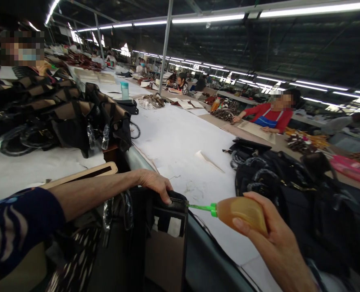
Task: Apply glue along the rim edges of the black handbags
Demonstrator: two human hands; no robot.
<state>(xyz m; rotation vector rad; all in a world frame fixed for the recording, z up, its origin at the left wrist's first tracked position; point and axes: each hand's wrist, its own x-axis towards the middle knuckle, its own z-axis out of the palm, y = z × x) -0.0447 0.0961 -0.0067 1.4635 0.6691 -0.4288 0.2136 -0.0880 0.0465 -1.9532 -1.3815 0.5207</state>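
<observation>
My right hand [271,239] is wrapped round a small amber squeeze bottle [240,211] with a green cap and a thin green nozzle [198,207]. The nozzle tip touches the top edge of a dark bag [167,227] standing low in the middle. My left hand [155,184] grips that same top edge, fingers curled over it, the forearm reaching in from the left in a dark patterned sleeve [12,231].
A long white table [180,142] runs away from me. A row of brown and black bags [70,113] lies at left, a heap of black bags [289,178] at right. A teal cup [124,90] stands farther back. A person in red [268,115] and others work along the table.
</observation>
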